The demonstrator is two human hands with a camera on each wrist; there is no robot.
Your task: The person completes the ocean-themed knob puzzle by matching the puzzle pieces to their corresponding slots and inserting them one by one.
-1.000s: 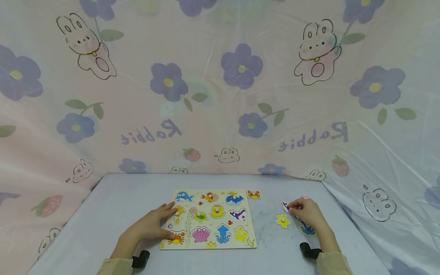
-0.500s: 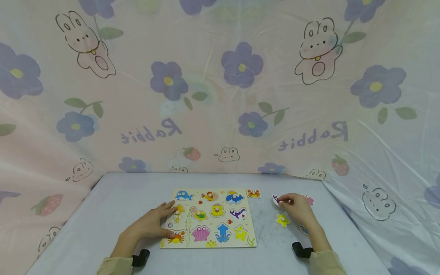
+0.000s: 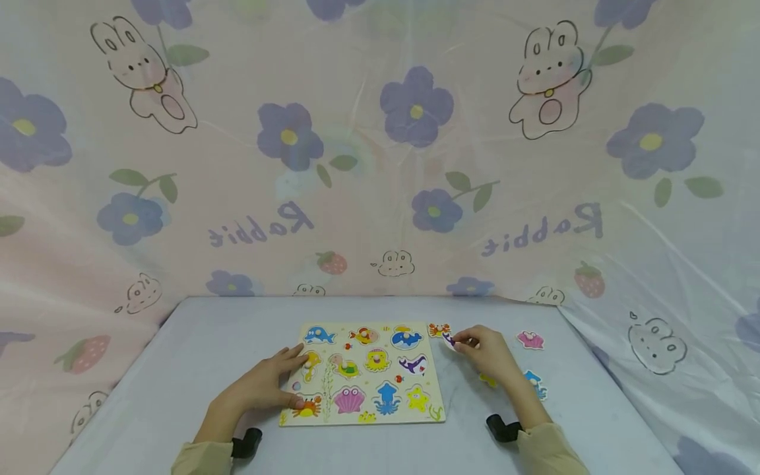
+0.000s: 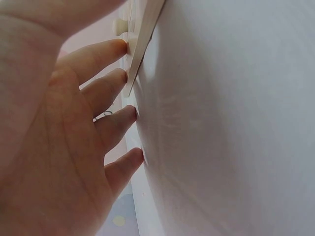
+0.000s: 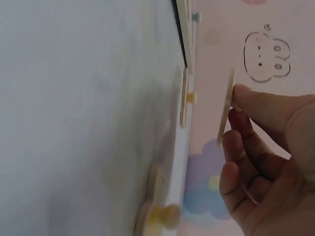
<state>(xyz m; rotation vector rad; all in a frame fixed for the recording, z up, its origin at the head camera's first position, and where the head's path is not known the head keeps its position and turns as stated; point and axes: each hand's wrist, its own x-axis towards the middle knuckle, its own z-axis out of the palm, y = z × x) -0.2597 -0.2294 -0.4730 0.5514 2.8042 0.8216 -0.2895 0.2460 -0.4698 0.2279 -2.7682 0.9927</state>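
A pale wooden peg puzzle board [image 3: 344,419] with sea-animal shapes lies flat on the table. My left hand [image 3: 270,382] rests at its left edge, fingers spread. In the left wrist view two fingertips touch the board [image 4: 142,44] and two reach down past its corner. My right hand [image 3: 489,353] pinches a flat purple-and-white puzzle piece [image 3: 448,340] just right of the board. The right wrist view shows this piece [image 5: 226,108] edge-on, raised above the table between thumb and fingers. A crab puzzle piece [image 3: 439,328] lies behind it by the board's corner.
A yellow starfish piece [image 3: 488,380] lies partly hidden under my right forearm. Farther right are a pink shell piece [image 3: 530,340] and a blue squid piece [image 3: 536,386]. A patterned cloth [image 3: 356,218] hangs behind the table [image 3: 148,396].
My right hand has carried the purple piece left, from among the loose pieces to beside the board. The shell and squid pieces are now more exposed. My left hand has stayed on the board.
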